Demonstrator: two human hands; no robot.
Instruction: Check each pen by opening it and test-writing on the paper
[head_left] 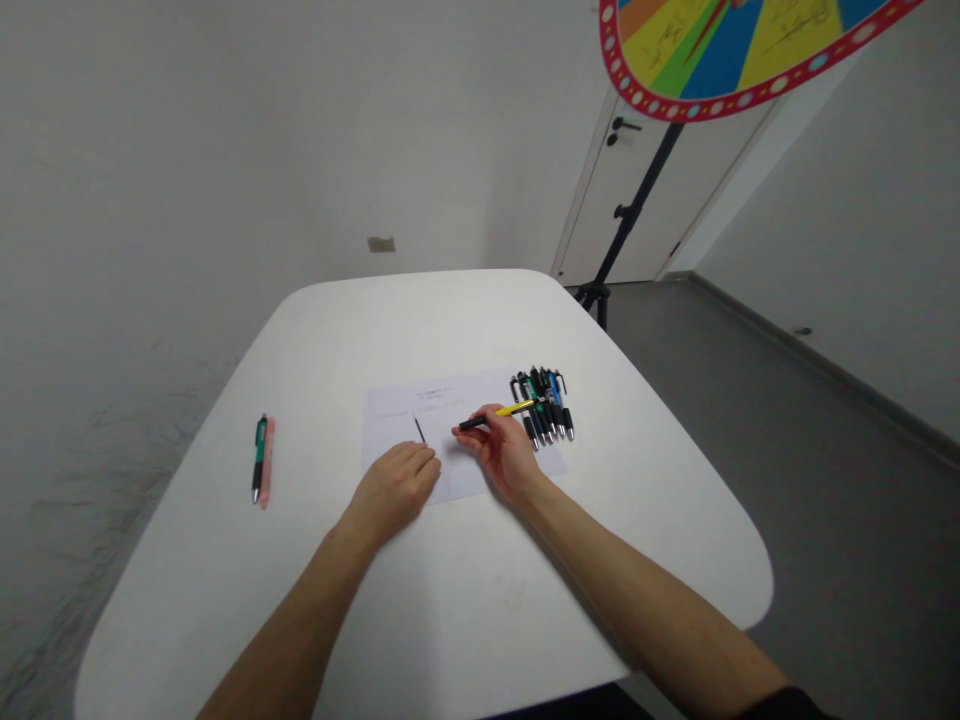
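Observation:
My right hand (508, 452) grips a yellow pen (517, 408) with a black grip section between thumb and fingers. The pen is held nearly level above the paper, its black end pointing left. My left hand (399, 485) rests on the lower left of a white printed sheet (465, 487), its fingers curled together; what they hold, if anything, is hidden. Just beyond those fingers is a thin dark stick (419, 430), like a pen refill, its near end close to the fingertips. Whether they touch it I cannot tell.
Several pens (553, 410) with black grips and silver tips lie side by side at the sheet's right edge. On the left of the white table (420, 325) are a green pen (259, 460) and a pink pen (268, 465). A colourful wheel (720, 55) stands behind.

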